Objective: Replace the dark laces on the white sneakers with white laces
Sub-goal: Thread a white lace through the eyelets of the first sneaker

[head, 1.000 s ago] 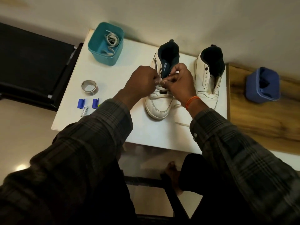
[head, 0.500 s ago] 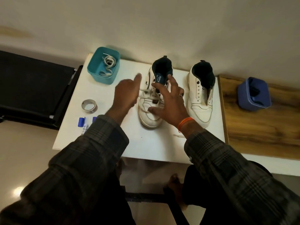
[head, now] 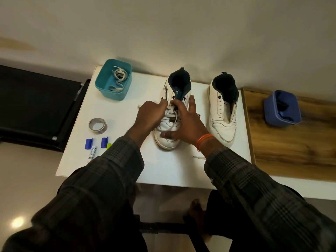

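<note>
White lace [head: 172, 115] pinched by left grip [head: 151, 115]; right grip [head: 185, 124] spread over sneaker [head: 169, 124], teal tub [head: 101, 84] behind.

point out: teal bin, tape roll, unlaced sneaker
teal bin [head: 101, 82]: head view, left wall of the bin.
tape roll [head: 91, 124]: head view, left side of the ring.
unlaced sneaker [head: 222, 128]: head view, white toe cap.

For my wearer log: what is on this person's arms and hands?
Both arms wear dark plaid long sleeves, the left sleeve and right sleeve alike. An orange thread band circles the right wrist, and a ring shows on the right hand. The left hand is bare.
</note>
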